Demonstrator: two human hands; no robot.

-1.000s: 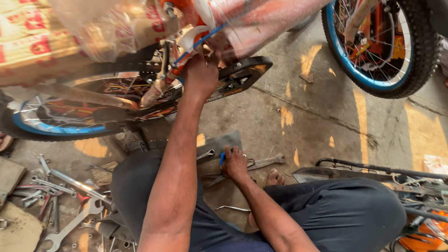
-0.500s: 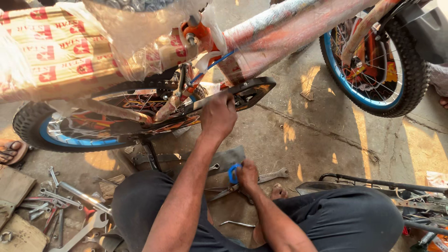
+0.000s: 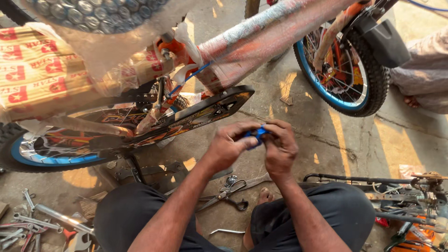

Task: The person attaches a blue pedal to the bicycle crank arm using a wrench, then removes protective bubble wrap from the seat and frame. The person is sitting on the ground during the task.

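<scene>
My left hand point(image 3: 229, 143) and my right hand point(image 3: 280, 145) meet in front of me, both pinching a small blue piece point(image 3: 255, 135) between their fingertips. They hover just below the black chain guard point(image 3: 205, 112) of a wrapped children's bicycle point(image 3: 261, 42). The bicycle's frame is covered in plastic wrap and printed cardboard. Its rear wheel point(image 3: 42, 154) with a blue rim lies at the left, its front wheel point(image 3: 345, 70) at the upper right. Scissors point(image 3: 224, 197) lie on the floor between my knees.
Several spanners and wrenches point(image 3: 42, 221) are scattered on the concrete at the lower left. A metal rack and bicycle parts point(image 3: 396, 196) lie at the right. Another person's robed leg and foot point(image 3: 420, 79) are at the far right edge.
My left hand came down off the chain guard and my right hand rose from the floor with the blue piece; both now hold it together.
</scene>
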